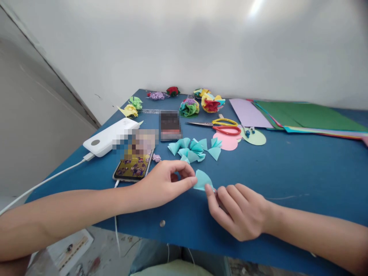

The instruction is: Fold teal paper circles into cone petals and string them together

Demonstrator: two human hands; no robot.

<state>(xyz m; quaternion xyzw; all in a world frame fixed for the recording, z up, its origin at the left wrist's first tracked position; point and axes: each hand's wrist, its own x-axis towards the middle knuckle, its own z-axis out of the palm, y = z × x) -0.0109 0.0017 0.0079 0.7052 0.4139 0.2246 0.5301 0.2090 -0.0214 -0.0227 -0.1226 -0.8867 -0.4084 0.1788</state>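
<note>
Left hand (172, 180), curved pinch on turquoise paper (203, 180)

Looking Down

One camera is sitting on the person's head. It is facing forward and down, looking from close by at the left hand (166, 182), right hand (241, 212), blue table (304, 168) and wall (172, 53) behind.
</note>
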